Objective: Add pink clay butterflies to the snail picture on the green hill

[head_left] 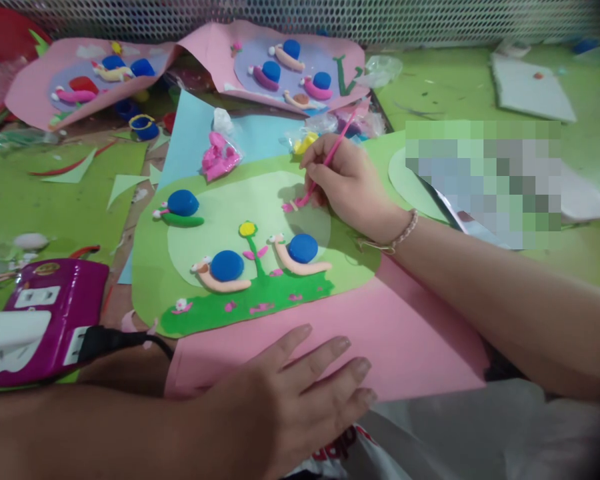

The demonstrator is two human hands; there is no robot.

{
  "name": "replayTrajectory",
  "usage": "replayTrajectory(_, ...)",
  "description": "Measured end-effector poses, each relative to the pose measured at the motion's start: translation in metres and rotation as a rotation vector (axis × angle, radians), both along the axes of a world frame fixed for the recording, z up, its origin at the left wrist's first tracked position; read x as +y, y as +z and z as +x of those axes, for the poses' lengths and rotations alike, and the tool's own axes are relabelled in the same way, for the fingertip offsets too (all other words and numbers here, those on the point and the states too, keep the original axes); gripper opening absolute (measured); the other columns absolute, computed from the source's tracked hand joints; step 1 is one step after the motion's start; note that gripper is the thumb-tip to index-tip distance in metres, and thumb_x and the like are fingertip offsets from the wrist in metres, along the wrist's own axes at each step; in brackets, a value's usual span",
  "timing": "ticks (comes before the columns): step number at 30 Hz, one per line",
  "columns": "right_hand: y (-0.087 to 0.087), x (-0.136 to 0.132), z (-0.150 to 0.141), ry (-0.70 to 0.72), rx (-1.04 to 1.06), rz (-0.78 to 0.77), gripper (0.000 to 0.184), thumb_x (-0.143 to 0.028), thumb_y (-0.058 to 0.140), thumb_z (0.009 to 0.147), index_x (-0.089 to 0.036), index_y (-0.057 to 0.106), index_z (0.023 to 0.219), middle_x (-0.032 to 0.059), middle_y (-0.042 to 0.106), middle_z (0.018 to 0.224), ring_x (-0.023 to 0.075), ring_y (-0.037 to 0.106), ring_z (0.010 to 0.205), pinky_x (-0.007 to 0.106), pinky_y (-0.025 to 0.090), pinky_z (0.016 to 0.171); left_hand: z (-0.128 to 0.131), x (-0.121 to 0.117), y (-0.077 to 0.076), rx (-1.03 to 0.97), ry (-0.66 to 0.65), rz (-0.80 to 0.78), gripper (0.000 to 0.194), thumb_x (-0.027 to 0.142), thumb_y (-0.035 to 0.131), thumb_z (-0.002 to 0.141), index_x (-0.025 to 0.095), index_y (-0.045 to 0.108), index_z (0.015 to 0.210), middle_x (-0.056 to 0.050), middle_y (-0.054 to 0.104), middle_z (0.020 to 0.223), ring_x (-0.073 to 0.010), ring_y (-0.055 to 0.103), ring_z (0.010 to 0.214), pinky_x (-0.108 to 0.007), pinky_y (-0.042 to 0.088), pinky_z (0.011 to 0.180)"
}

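My right hand (353, 180) pinches a slim pink clay modelling tool (337, 143), tilted with its lower end at a small pink clay piece (291, 206) on the green paper picture (215, 193). Fingers partly hide where the tool and clay meet. Stretched out flat, my left hand (305, 400) lies with spread fingers over the pink paper (405, 340), holding nothing. Three clay snails with blue shells sit on the picture: one with a green body (183, 207), two with beige bodies (227, 270) (303, 250). A yellow clay flower (249, 230) stands between the beige ones.
Behind lie pink sheets (200, 57) with more clay snails. A bag of pink clay (221, 157) and yellow clay (305, 143) rest beyond the picture. At left is a purple power strip (87, 287) with a black plug (105, 340); at right, a white board (533, 87).
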State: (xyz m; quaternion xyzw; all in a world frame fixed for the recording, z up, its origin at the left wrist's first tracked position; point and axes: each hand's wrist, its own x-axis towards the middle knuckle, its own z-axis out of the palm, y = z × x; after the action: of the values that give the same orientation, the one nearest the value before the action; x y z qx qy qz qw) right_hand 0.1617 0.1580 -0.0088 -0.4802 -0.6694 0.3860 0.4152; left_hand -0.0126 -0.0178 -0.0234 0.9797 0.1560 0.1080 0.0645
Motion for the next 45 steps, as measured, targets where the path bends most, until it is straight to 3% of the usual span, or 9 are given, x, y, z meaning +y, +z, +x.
replayTrajectory(5, 0.0011, -0.0006, -0.0005, -0.020, -0.017, 0.010, 0.025, 0.003, 0.043, 0.077, -0.022, 0.046, 0.074, -0.0057, 0.051, 0.052, 0.0079, 0.050, 0.040, 0.023, 0.040, 0.043, 0.0000, -0.0002, 0.0010, 0.009, -0.005, -0.008, 0.043, 0.024, 0.026, 0.100, 0.022, 0.045, 0.137, 0.001, 0.040, 0.147, -0.0250, 0.031, 0.134, -0.047, 0.021, 0.108)
replayTrajectory(11, 0.0000, 0.0031, 0.0012, -0.030, 0.235, 0.002, 0.020, -0.003, 0.045, 0.081, -0.022, 0.044, 0.075, -0.0060, 0.050, 0.055, 0.0065, 0.045, 0.037, 0.023, 0.033, 0.037, 0.0002, -0.0011, 0.0001, 0.001, 0.007, -0.006, 0.042, 0.024, 0.027, 0.099, 0.023, 0.046, 0.136, 0.001, 0.041, 0.147, -0.0248, 0.032, 0.134, -0.047, 0.022, 0.108)
replayTrajectory(16, 0.0017, 0.0052, -0.0002, -0.025, 0.302, -0.050, 0.024, 0.000, 0.039, 0.083, -0.021, 0.045, 0.073, -0.0044, 0.051, 0.055, 0.0074, 0.048, 0.040, 0.023, 0.036, 0.040, 0.0000, -0.0006, 0.0012, -0.007, 0.010, -0.001, 0.041, 0.023, 0.027, 0.099, 0.023, 0.047, 0.135, 0.001, 0.042, 0.146, -0.0241, 0.033, 0.133, -0.046, 0.022, 0.108)
replayTrajectory(22, -0.0002, 0.0034, 0.0005, 0.018, 0.234, -0.036, 0.023, 0.001, 0.040, 0.078, -0.021, 0.046, 0.074, -0.0059, 0.049, 0.054, 0.0069, 0.046, 0.037, 0.023, 0.033, 0.037, -0.0001, -0.0004, 0.0015, 0.004, 0.010, -0.003, 0.042, 0.023, 0.026, 0.099, 0.023, 0.046, 0.136, 0.002, 0.041, 0.146, -0.0240, 0.032, 0.134, -0.047, 0.022, 0.108)
replayTrajectory(32, 0.0007, 0.0005, 0.0024, -0.010, -0.035, 0.029, 0.024, 0.002, 0.041, 0.068, -0.020, 0.050, 0.071, -0.0050, 0.052, 0.048, 0.0094, 0.052, 0.047, 0.024, 0.041, 0.053, 0.0007, -0.0012, 0.0009, -0.012, 0.007, 0.003, 0.042, 0.023, 0.026, 0.099, 0.023, 0.047, 0.136, 0.002, 0.042, 0.146, -0.0245, 0.032, 0.134, -0.047, 0.023, 0.108)
replayTrajectory(40, -0.0018, 0.0019, 0.0026, 0.006, 0.013, -0.004, 0.020, -0.001, 0.043, 0.070, -0.020, 0.050, 0.073, -0.0042, 0.054, 0.050, 0.0123, 0.058, 0.044, 0.025, 0.042, 0.044, 0.0001, 0.0000, 0.0022, -0.009, 0.013, 0.005, 0.041, 0.023, 0.027, 0.099, 0.023, 0.047, 0.135, 0.002, 0.042, 0.145, -0.0237, 0.033, 0.133, -0.046, 0.024, 0.107)
replayTrajectory(45, 0.0007, 0.0012, 0.0022, -0.012, 0.020, -0.009, 0.024, 0.004, 0.043, 0.072, -0.019, 0.051, 0.072, -0.0040, 0.053, 0.049, 0.0107, 0.054, 0.040, 0.024, 0.042, 0.041, -0.0001, -0.0006, 0.0020, 0.005, 0.002, 0.000, 0.042, 0.024, 0.028, 0.099, 0.022, 0.046, 0.137, 0.001, 0.041, 0.147, -0.0246, 0.033, 0.134, -0.046, 0.026, 0.108)
